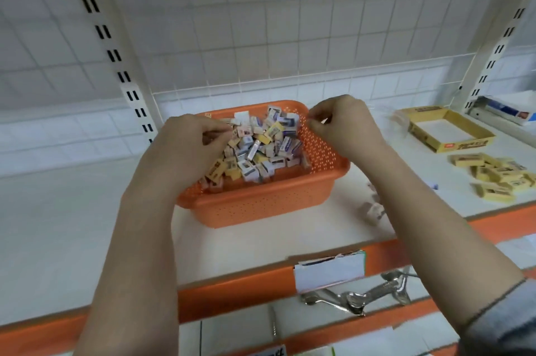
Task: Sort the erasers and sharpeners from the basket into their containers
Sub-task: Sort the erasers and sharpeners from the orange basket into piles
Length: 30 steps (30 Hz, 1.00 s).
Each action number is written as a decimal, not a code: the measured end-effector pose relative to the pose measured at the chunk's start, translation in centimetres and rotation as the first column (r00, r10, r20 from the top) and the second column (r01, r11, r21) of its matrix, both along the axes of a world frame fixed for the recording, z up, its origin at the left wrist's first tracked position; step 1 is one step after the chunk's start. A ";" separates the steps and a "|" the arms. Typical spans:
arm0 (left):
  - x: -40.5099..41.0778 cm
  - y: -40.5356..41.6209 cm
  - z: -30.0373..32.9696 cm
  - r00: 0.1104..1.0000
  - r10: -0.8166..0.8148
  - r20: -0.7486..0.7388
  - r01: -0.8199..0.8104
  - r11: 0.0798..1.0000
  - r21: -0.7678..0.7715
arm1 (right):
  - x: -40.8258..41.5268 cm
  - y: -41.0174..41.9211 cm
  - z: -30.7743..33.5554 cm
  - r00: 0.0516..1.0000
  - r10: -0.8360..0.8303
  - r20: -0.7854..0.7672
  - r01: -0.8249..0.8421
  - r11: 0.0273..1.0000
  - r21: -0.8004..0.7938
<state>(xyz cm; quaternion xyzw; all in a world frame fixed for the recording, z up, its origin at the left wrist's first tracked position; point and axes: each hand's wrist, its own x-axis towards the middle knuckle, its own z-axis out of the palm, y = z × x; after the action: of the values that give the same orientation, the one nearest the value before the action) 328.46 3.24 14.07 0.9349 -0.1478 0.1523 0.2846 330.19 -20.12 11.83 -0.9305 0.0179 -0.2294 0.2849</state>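
On a white shelf (72,225) before a tiled wall, an orange perforated basket (261,204) lies with its long axis slanting back-left to front-right, heaped with small boxed erasers (261,149). The left hand (188,146) curls its grip into the pile; the right hand (345,123) pinches something tiny over the rim.

Bright even light, bowed blurry edges

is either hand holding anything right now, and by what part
The left hand has its fingers curled into the pile in the orange basket; the right hand seems pinched. What either holds cannot be told.
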 end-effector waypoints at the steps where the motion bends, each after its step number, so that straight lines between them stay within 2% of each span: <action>1: 0.1 0.5 -0.1 1.000 0.003 -0.002 -0.003 1.000 -0.001 | 0.6 0.6 0.2 0.999 0.049 -0.024 -0.050 0.997 -0.061; 3: 0.2 1.5 -0.5 1.000 0.011 -0.010 -0.011 1.000 -0.017 | 1.8 1.9 0.7 0.972 0.198 -0.130 -0.222 0.953 -0.208; 5: 0.1 2.0 -0.8 1.000 0.022 -0.016 -0.022 0.999 -0.029 | 3.0 3.0 0.8 0.897 0.313 -0.313 -0.414 0.842 -0.345; 8: -0.1 2.5 -1.1 0.999 0.031 -0.025 -0.031 0.999 -0.018 | 4.4 4.4 0.2 0.796 0.330 -0.507 -0.579 0.657 -0.482; 13: -0.4 2.6 -1.4 0.997 0.053 -0.048 -0.055 0.998 -0.031 | 5.4 5.1 -1.0 0.708 0.323 -0.628 -0.704 0.395 -0.591; 19: -0.8 3.3 -2.1 0.995 0.079 -0.065 -0.082 0.996 -0.045 | 5.8 6.1 -2.2 0.713 0.361 -0.601 -0.701 0.384 -0.601; 30: -1.2 3.5 -2.4 0.995 0.080 -0.062 -0.084 0.994 -0.068 | 6.3 5.1 -2.1 0.651 0.433 -0.624 -0.745 0.520 -0.416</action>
<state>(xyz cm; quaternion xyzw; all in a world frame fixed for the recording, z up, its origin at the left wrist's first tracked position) 327.27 6.73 11.70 0.9337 -0.0951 0.1412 0.3149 336.48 -15.02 9.69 -0.9392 -0.3241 0.1130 -0.0026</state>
